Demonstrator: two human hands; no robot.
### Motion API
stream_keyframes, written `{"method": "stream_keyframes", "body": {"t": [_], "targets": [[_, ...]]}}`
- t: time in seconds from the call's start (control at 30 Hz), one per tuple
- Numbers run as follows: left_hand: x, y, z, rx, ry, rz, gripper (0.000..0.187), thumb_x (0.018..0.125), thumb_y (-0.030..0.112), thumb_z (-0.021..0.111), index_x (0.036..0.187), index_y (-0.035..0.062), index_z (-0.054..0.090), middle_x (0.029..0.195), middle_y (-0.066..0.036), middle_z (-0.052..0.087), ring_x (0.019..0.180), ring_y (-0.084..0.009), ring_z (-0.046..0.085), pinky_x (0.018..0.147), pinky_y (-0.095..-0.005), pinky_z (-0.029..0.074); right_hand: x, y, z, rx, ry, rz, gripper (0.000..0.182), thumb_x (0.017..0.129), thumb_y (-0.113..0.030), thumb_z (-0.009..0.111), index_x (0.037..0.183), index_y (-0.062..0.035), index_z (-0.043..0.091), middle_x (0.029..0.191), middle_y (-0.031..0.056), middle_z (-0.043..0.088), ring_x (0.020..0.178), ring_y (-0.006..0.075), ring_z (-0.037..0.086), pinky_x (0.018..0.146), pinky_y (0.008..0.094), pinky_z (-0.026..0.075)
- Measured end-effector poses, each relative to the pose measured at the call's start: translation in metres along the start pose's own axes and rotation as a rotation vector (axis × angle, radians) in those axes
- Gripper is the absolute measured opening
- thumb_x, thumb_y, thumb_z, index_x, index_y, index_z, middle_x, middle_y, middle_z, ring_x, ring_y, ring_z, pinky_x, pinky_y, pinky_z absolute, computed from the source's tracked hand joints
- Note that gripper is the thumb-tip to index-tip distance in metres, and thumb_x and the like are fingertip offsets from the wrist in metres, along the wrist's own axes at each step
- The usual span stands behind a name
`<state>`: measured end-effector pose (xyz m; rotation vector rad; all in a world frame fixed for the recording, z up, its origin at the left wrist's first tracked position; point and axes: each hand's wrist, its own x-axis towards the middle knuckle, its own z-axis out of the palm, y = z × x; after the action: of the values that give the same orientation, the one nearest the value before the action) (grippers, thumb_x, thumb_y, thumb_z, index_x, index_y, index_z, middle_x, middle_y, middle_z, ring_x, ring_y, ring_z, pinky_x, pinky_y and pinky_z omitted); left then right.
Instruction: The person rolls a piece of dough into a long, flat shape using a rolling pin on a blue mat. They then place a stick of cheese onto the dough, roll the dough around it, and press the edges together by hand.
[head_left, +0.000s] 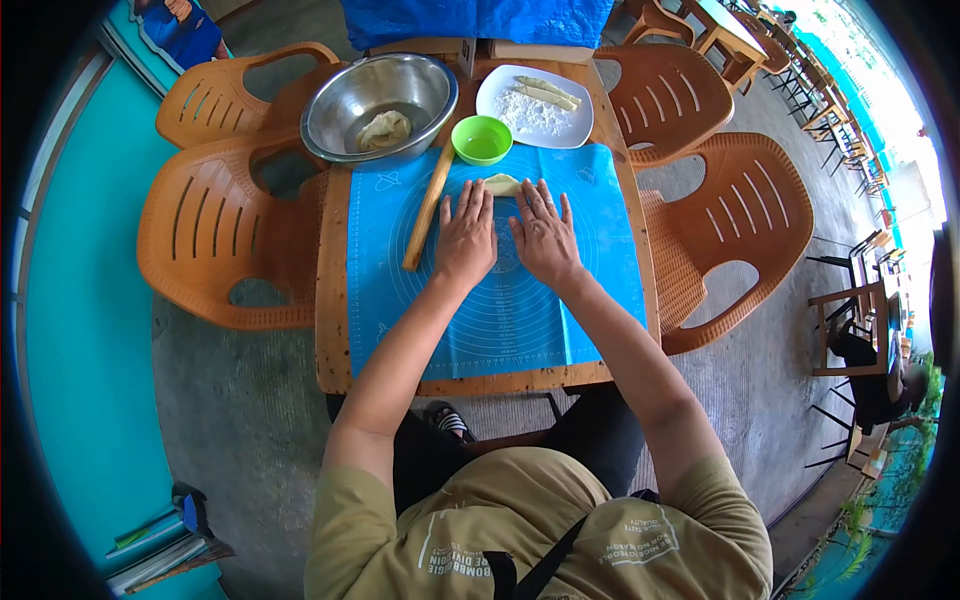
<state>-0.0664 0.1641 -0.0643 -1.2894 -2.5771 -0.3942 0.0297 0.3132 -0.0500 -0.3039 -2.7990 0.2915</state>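
A pale piece of dough (502, 185) lies on the blue mat (600, 290), between the fingertips of my two hands. My left hand (467, 238) is flat with its fingers stretched forward, at the dough's left end. On the right side, my right hand (546, 236) rests palm down with fingers spread, its fingertips by the dough's right end. A wooden rolling pin (428, 208) lies slanted to the left of my left hand. Just beyond the dough is a green bowl (482, 140).
A metal bowl (325, 120) with dough (384, 131) stands at the back left. A white plate (572, 133) holds white powder and dough strips (547, 93). Orange chairs (225, 225) flank the wooden table (335, 340). A blue cover (475, 20) hangs beyond.
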Motion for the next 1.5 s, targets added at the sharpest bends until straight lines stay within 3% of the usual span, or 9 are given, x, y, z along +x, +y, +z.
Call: {"method": "stream_keyframes", "body": {"t": [0.17, 0.23, 0.4, 0.6, 0.67, 0.87, 1.0, 1.27, 1.5], "targets": [[0.02, -0.003, 0.004, -0.041, 0.026, -0.088, 0.054, 0.106, 0.022, 0.052, 0.156, 0.0006, 0.047, 0.17, -0.023, 0.033, 0.161, -0.0379, 0.025, 0.127, -0.0596, 0.024, 0.028, 0.01, 0.002, -0.025, -0.014, 0.043, 0.059, 0.112, -0.039, 0.043, 0.161, -0.0066, 0.043, 0.17, 0.0193, 0.036, 0.161, 0.0374, 0.025, 0.13, 0.0605, 0.015], [0.025, -0.003, 0.002, -0.025, 0.062, -0.119, 0.053, 0.105, 0.022, 0.054, 0.154, 0.0011, 0.05, 0.163, -0.026, 0.039, 0.154, -0.0414, 0.034, 0.123, -0.0588, 0.029, 0.035, 0.014, 0.006, -0.031, 0.016, 0.045, 0.057, 0.112, -0.037, 0.044, 0.161, -0.0078, 0.045, 0.167, 0.0211, 0.039, 0.159, 0.0385, 0.028, 0.129, 0.0606, 0.017], [0.036, -0.004, 0.001, -0.01, 0.094, -0.124, 0.053, 0.103, 0.021, 0.058, 0.15, -0.0004, 0.053, 0.147, -0.023, 0.05, 0.14, -0.0383, 0.046, 0.116, -0.0556, 0.034, 0.047, 0.023, 0.008, 0.011, 0.09, 0.011, 0.055, 0.108, -0.031, 0.051, 0.158, -0.0084, 0.05, 0.155, 0.0241, 0.05, 0.15, 0.0395, 0.041, 0.126, 0.0609, 0.024], [0.041, -0.003, 0.006, -0.055, 0.123, -0.164, 0.051, 0.1, 0.019, 0.061, 0.147, -0.0017, 0.054, 0.143, -0.022, 0.056, 0.136, -0.0365, 0.05, 0.116, -0.0543, 0.034, 0.056, 0.03, 0.007, 0.009, 0.016, -0.01, 0.055, 0.102, -0.024, 0.056, 0.155, -0.0084, 0.053, 0.143, 0.0183, 0.058, 0.14, 0.0346, 0.051, 0.124, 0.0608, 0.028], [0.04, -0.003, 0.008, -0.089, 0.156, -0.186, 0.051, 0.1, 0.018, 0.061, 0.146, -0.0017, 0.054, 0.142, -0.022, 0.057, 0.135, -0.0364, 0.051, 0.116, -0.054, 0.034, 0.059, 0.031, 0.01, 0.004, 0.105, -0.006, 0.05, 0.101, -0.024, 0.062, 0.148, -0.0087, 0.059, 0.138, 0.0156, 0.061, 0.136, 0.0321, 0.054, 0.124, 0.0601, 0.028], [0.038, -0.009, 0.016, -0.031, 0.22, -0.126, 0.051, 0.098, 0.019, 0.065, 0.144, -0.0004, 0.055, 0.141, -0.019, 0.058, 0.134, -0.0364, 0.052, 0.114, -0.0532, 0.036, 0.068, 0.037, 0.001, 0.074, 0.07, -0.024, 0.04, 0.095, -0.027, 0.075, 0.132, -0.0118, 0.067, 0.127, 0.0117, 0.067, 0.129, 0.0315, 0.059, 0.122, 0.0593, 0.029], [0.04, -0.01, 0.014, -0.061, 0.206, -0.14, 0.051, 0.098, 0.021, 0.068, 0.143, 0.0008, 0.056, 0.138, -0.018, 0.059, 0.133, -0.0362, 0.053, 0.111, -0.0532, 0.039, 0.075, 0.044, 0.003, 0.047, 0.098, -0.055, 0.039, 0.095, -0.027, 0.075, 0.131, -0.0131, 0.068, 0.125, 0.0116, 0.067, 0.126, 0.0315, 0.06, 0.121, 0.0576, 0.032], [0.046, -0.009, 0.007, -0.089, 0.21, -0.178, 0.051, 0.095, 0.025, 0.074, 0.139, 0.0016, 0.061, 0.126, -0.016, 0.06, 0.124, -0.0353, 0.056, 0.106, -0.0495, 0.043, 0.08, 0.05, -0.004, 0.13, 0.107, -0.198, 0.033, 0.093, -0.024, 0.076, 0.122, -0.0084, 0.071, 0.119, 0.0104, 0.065, 0.116, 0.0287, 0.064, 0.103, 0.0435, 0.046], [0.046, -0.009, 0.003, -0.115, 0.24, -0.18, 0.042, 0.091, 0.021, 0.079, 0.127, 0.0038, 0.066, 0.12, -0.015, 0.06, 0.117, -0.0338, 0.058, 0.103, -0.0486, 0.046, 0.072, 0.046, -0.01, 0.081, 0.129, -0.257, 0.03, 0.091, -0.02, 0.077, 0.118, -0.0093, 0.069, 0.112, 0.0075, 0.066, 0.114, 0.0272, 0.065, 0.097, 0.0428, 0.049]]}}
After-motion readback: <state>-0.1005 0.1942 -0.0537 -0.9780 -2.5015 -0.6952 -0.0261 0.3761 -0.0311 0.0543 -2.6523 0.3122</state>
